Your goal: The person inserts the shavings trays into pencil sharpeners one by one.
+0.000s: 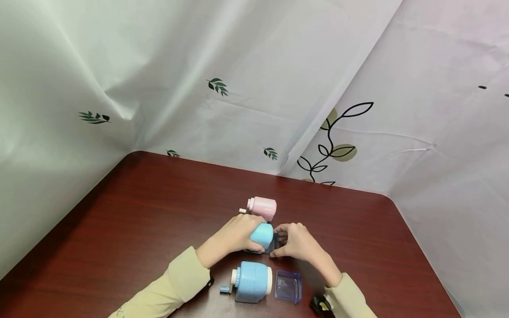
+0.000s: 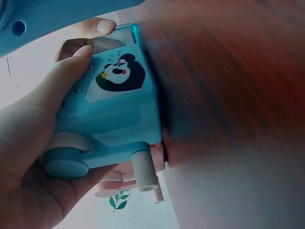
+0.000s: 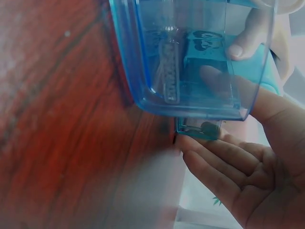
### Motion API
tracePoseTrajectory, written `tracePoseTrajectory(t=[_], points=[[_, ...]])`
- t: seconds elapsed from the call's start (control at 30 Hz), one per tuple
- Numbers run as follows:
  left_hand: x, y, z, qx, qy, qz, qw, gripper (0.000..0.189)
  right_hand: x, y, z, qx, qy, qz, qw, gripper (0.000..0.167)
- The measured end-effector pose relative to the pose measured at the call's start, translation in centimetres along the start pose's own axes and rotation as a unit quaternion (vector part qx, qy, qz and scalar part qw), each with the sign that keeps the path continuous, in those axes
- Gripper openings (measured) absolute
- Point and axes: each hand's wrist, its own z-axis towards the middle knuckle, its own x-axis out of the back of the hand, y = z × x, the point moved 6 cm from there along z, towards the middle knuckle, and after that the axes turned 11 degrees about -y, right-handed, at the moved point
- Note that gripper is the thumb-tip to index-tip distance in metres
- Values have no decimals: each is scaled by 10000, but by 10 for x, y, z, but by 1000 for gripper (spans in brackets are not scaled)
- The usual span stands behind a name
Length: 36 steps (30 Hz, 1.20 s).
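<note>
My left hand (image 1: 240, 231) grips a light-blue hand-crank pencil sharpener (image 1: 262, 235) from above, thumb on the near side. A panda picture (image 2: 121, 74) marks its side, and its crank (image 2: 145, 167) points toward the left wrist. At the other end is the sharpener's see-through shavings drawer (image 3: 199, 130), partly out of the body, with a dark bit inside. My right hand (image 1: 299, 243) holds that drawer between thumb and fingers. Part of the drawer is hidden behind the fingers in the head view.
A second, larger blue sharpener (image 1: 252, 282) stands nearer me, with a clear bluish drawer (image 1: 288, 286) lying apart from it on its right. Just beyond my left hand is a pink sharpener (image 1: 264, 207). The brown table (image 1: 159, 212) meets white patterned curtains (image 1: 179, 88) at the back.
</note>
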Motion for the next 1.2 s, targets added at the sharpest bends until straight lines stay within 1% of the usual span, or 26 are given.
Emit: tracePoseTrajectory(t=[0.23,0.37,0.5,0.6,0.77,0.97,1.2], points=[[3,2,2,36,-42,105,9999,54,0,-4,3,141,-66,-131,9998,51],[6,2,4,24,-84,73,9999,53,2,-7,5,213,-46,-280,9994,52],[8,2,5,36,-99,79,9999,54,3,-8,5,254,-70,-316,9992,50],[8,0,4,66,-125,100,9999,54,2,-8,4,257,-118,-307,9991,52],[6,0,2,95,-179,56,9998,55,0,-6,1,190,-137,-460,9987,58],[4,1,2,46,-203,86,9997,54,-1,-7,0,188,-110,-575,9981,54],[2,0,3,69,-224,113,9997,55,-2,-7,0,197,-38,-699,9973,52]])
